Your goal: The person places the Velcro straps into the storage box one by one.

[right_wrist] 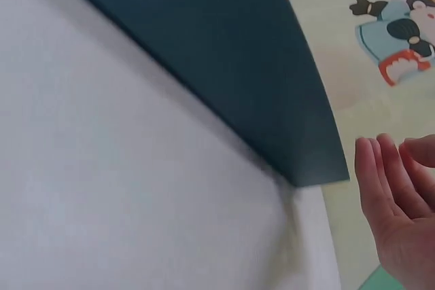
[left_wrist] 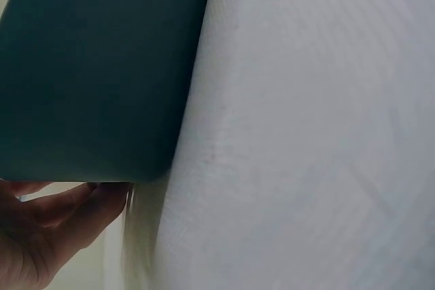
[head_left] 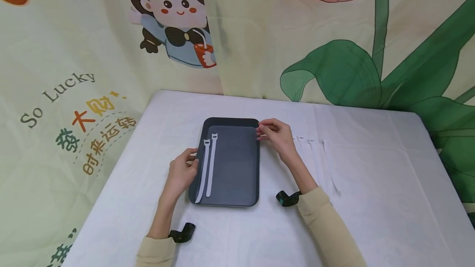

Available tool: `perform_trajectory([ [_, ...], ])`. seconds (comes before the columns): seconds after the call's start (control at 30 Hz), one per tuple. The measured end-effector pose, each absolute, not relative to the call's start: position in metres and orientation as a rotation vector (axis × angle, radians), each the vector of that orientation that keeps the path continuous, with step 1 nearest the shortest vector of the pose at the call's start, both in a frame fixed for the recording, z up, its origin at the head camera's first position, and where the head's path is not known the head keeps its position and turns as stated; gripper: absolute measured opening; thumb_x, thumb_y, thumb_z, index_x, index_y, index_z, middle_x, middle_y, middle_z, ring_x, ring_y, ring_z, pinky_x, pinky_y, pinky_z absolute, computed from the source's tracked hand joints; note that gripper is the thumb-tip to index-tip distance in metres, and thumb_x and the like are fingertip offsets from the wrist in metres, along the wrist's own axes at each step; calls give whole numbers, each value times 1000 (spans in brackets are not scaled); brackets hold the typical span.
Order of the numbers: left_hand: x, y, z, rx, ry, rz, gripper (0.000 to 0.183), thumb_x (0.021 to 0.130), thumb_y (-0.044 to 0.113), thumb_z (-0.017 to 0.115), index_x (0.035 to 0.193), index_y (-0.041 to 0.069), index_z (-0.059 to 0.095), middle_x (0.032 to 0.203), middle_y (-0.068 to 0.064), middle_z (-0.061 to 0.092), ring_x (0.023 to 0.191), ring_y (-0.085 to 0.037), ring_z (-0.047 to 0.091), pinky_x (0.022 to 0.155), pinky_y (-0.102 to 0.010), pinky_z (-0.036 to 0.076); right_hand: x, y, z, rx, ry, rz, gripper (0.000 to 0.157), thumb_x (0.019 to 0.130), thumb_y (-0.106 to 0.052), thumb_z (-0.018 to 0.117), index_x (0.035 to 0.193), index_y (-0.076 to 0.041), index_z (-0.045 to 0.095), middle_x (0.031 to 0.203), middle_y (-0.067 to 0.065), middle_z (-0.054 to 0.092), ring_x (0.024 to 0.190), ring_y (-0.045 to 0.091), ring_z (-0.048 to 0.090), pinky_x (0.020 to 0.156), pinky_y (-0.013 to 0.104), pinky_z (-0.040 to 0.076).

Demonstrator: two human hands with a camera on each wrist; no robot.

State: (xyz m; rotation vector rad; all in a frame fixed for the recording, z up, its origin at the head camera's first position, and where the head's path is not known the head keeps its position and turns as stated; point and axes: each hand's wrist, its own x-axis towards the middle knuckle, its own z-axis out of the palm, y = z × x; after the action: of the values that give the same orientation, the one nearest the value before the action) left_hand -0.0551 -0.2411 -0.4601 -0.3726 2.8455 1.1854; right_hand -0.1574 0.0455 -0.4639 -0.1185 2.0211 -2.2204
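A dark grey rectangular tray [head_left: 233, 168] rests on the white table, its long sides running away from me. Two white straps with slotted heads, which look like cable ties, lie lengthwise in its left part: a left strap [head_left: 203, 172] and a right strap [head_left: 212, 168]. My left hand [head_left: 182, 174] is at the tray's left side, fingertips against the outer wall [left_wrist: 81, 100]. By the far right corner is my right hand [head_left: 276, 137], its fingers fairly straight; the right wrist view shows the fingers [right_wrist: 391, 181] just apart from the tray wall [right_wrist: 272, 100].
Several more white straps [head_left: 312, 155] lie on the table right of the tray, partly behind my right forearm and faint against the white cloth [head_left: 386, 184]. A printed curtain [head_left: 252, 52] hangs behind the table. Each wrist carries a small black camera [head_left: 183, 233].
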Motion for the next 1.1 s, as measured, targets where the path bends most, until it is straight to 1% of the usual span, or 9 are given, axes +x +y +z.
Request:
perform_trajectory([
  [0.07,-56,-241,-461,-369,2847,1185,40,100,5,53,139,2,59,119,-28,70,99,-39,73,84,-48,59,-159,55,-466,-84,2043,-2209,28,100,-6,64,120,13,65,108,30,71,96,39,72,88,51,60],
  [0.17,-56,-241,-461,-363,2852,1182,40,100,5,53,139,2,59,119,-28,70,100,-40,73,85,-49,59,-161,70,-470,-21,2082,-2181,28,99,-4,62,120,14,64,109,31,71,96,38,73,87,49,60],
  [0.3,-55,-241,-459,-342,2860,1172,40,100,4,52,139,0,59,119,-29,70,101,-41,73,86,-50,59,-162,88,-474,52,2168,-2094,27,99,-3,59,121,12,65,111,31,71,96,37,73,85,41,61],
  [0.47,-55,-240,-458,-330,2876,1155,41,100,3,51,141,-2,57,118,-30,69,99,-40,73,83,-49,59,-163,107,-475,108,2288,-1970,26,101,-4,58,121,9,66,114,29,72,99,36,73,83,32,61],
  [0.73,-57,-237,-457,-324,2883,1149,43,100,3,52,143,-1,56,117,-30,70,98,-40,73,81,-49,59,-164,127,-470,165,2387,-1841,26,103,-2,53,125,6,66,118,25,71,102,34,71,84,35,61],
  [0.8,-57,-237,-456,-322,2885,1148,43,100,2,52,142,-1,56,117,-30,70,97,-40,73,81,-48,59,-164,129,-469,168,2398,-1810,28,103,-1,51,126,5,66,119,24,70,102,35,70,82,34,62],
  [0.93,-57,-238,-455,-320,2883,1143,43,99,1,52,143,-1,56,117,-30,69,97,-41,73,80,-48,59,-164,131,-471,170,2434,-1732,29,103,-3,49,127,2,66,122,21,69,100,33,69,73,27,61],
  [1.0,-58,-238,-455,-322,2883,1140,44,99,1,52,143,-1,56,117,-30,70,97,-40,73,80,-48,59,-164,132,-473,170,2454,-1698,29,104,-4,49,126,1,66,123,20,69,97,32,68,69,25,59],
  [1.1,-58,-239,-455,-319,2883,1134,43,99,1,52,142,-1,56,117,-30,70,96,-40,73,79,-48,59,-163,133,-474,174,2478,-1670,28,103,-5,49,124,0,68,122,19,69,91,31,66,67,25,58],
])
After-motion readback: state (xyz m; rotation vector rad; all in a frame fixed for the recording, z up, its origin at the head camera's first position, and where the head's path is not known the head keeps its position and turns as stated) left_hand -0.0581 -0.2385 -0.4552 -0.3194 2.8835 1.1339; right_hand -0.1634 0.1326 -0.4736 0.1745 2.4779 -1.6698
